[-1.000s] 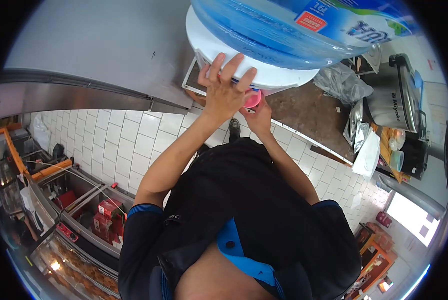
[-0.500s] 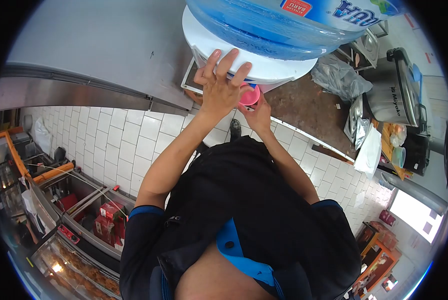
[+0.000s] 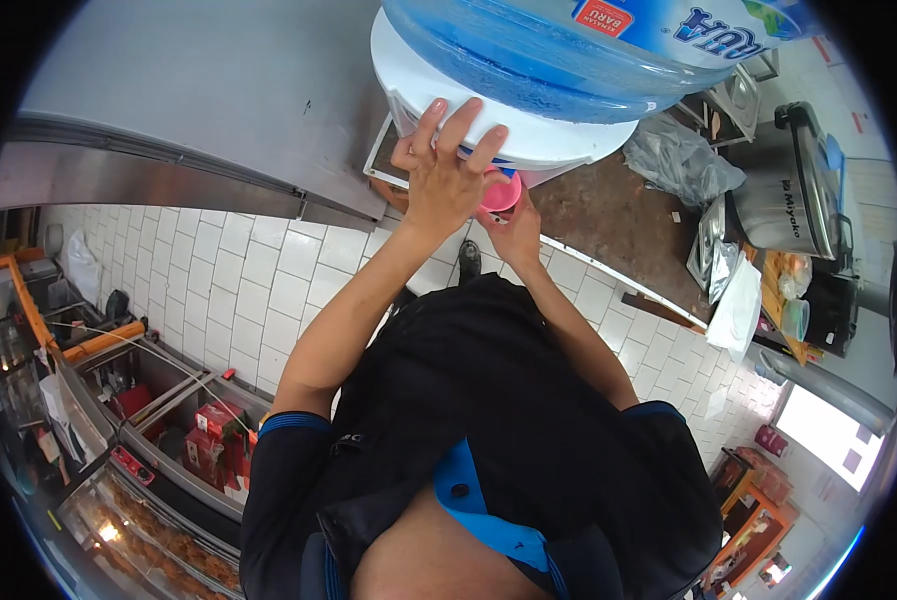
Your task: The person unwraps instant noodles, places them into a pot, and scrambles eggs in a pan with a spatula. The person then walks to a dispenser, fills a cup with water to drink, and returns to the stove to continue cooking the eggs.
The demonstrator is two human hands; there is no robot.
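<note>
A large blue water bottle (image 3: 569,70) rests upside down on a white dispenser (image 3: 419,75) at the top. My left hand (image 3: 444,185) lies against the dispenser's front edge with its fingers spread; its thumb reaches toward the pink cup. Below the edge, my right hand (image 3: 517,232) is wrapped round a pink cup (image 3: 502,192), whose open top faces up. The dispenser's tap is hidden behind my left hand and the rim.
The dispenser stands on a brown-topped table (image 3: 609,215). To the right are a crumpled plastic bag (image 3: 684,165), a steel Miyako pot (image 3: 784,190) and a white cloth (image 3: 735,310). A steel cabinet (image 3: 199,90) rises at left. Red boxes (image 3: 214,440) sit lower left.
Over the last second the view has shifted slightly, and the pink cup shows a little lower and more to the left. Both hands keep nearly the same pose.
</note>
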